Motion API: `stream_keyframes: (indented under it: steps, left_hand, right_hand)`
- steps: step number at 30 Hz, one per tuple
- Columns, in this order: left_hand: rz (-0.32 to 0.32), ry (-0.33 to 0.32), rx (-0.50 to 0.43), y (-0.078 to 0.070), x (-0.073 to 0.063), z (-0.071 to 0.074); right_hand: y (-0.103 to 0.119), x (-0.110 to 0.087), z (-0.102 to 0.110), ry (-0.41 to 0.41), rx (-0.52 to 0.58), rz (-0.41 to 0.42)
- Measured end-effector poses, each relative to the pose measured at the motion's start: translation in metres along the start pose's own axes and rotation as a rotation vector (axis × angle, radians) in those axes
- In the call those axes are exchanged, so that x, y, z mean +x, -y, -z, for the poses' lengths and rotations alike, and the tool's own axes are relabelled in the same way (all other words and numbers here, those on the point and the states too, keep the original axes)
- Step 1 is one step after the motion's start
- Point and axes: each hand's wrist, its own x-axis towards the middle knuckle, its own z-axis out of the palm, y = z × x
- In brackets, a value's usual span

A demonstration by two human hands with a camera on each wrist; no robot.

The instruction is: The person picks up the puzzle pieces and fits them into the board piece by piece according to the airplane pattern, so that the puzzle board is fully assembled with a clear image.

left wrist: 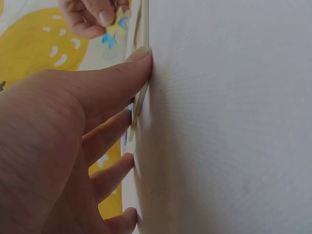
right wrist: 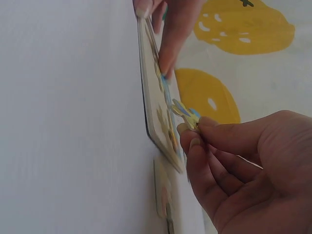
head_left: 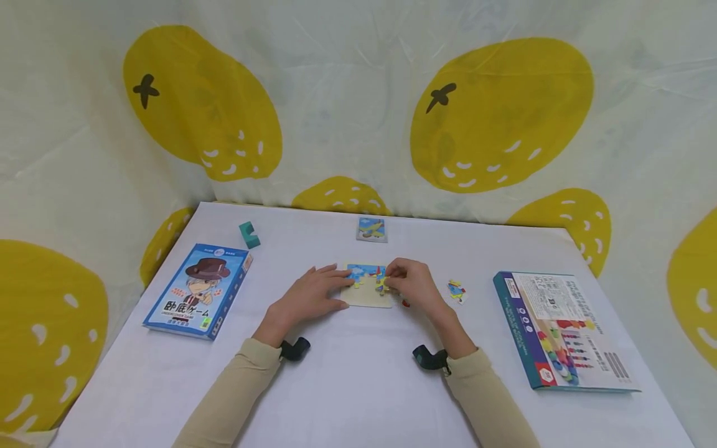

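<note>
A small jigsaw puzzle board (head_left: pixel 366 298) lies on the white table, its upper part covered with blue and yellow pieces (head_left: pixel 361 269) and its lower part bare. My left hand (head_left: pixel 316 294) rests at the board's left side. Its thumb (left wrist: pixel 139 58) touches the near edge, and the index fingertip lies on the pieces; the other fingers are spread on the table. Between thumb and fingertips my right hand (head_left: pixel 417 286) pinches a yellow and blue puzzle piece (right wrist: pixel 187 114), tilted just above the board's right part.
Loose pieces lie right of the board, one colourful piece (head_left: pixel 457 291) and a red one (head_left: pixel 406 303) partly hidden by the right hand. Behind the board is an airplane picture card (head_left: pixel 372 230). Boxes flank it, blue (head_left: pixel 196 289) and white-teal (head_left: pixel 566 330). A teal block (head_left: pixel 249 235) sits back left.
</note>
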Motion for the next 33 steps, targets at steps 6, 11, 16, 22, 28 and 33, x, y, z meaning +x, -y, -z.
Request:
stream_keyframes:
  steps: [6,11,16,22,28,33]
  left_hand:
    - [-0.018,-0.007,-0.009,0.001,0.002,-0.001]
    - [-0.021,-0.008,-0.001,0.001,0.002,-0.001]
    - [-0.019,-0.007,0.008,0.0,0.002,-0.001]
    - [-0.011,0.0,-0.003,-0.002,0.002,0.0]
    - [-0.015,-0.004,-0.005,-0.002,0.002,0.001]
    - [0.006,0.001,0.012,-0.001,0.002,0.0]
  right_hand:
    - [0.008,0.008,-0.018,0.008,0.018,0.028]
    - [0.011,0.013,-0.028,0.011,0.049,0.009]
    - [0.017,0.014,-0.033,0.0,-0.017,-0.024]
    - [0.022,0.015,-0.034,-0.019,-0.123,-0.04]
    - [0.026,0.018,-0.038,0.001,-0.231,-0.032]
    - [0.024,0.021,-0.039,-0.022,-0.309,-0.054]
